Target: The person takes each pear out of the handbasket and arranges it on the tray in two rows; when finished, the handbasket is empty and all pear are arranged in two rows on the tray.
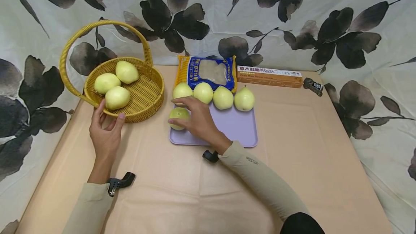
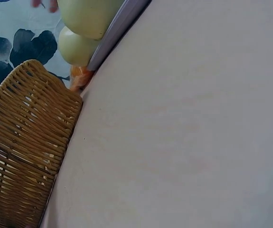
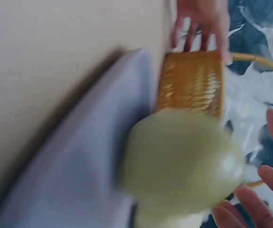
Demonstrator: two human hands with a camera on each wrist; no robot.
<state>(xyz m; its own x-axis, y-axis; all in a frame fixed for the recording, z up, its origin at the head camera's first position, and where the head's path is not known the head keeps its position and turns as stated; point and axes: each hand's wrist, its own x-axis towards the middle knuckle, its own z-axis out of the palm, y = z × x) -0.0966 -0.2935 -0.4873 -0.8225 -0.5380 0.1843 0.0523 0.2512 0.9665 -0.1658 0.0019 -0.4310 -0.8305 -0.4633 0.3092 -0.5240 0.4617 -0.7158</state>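
My right hand (image 1: 199, 118) is over a pale green pear (image 1: 179, 113) at the left end of the lilac tray (image 1: 235, 129), thumb and fingers spread around it. In the right wrist view, the fingers (image 3: 257, 204) stand slightly apart from that pear (image 3: 183, 161). Several more pears (image 1: 222, 98) line the tray's back edge. Left of the tray stands a yellow wicker basket (image 1: 147, 113) with three pears (image 1: 117, 98) inside. My left hand (image 1: 105, 136) touches the basket's near left side with loosely extended fingers; its contact is partly hidden in the left wrist view.
Behind the tray lies a blue and yellow pasta bag (image 1: 208, 71). To its right are a pasta box (image 1: 269, 77) and a small dark packet (image 1: 313, 86). The basket's tall handle (image 1: 66, 50) arches over its left back side. A floral cloth (image 1: 234, 17) hangs behind the table.
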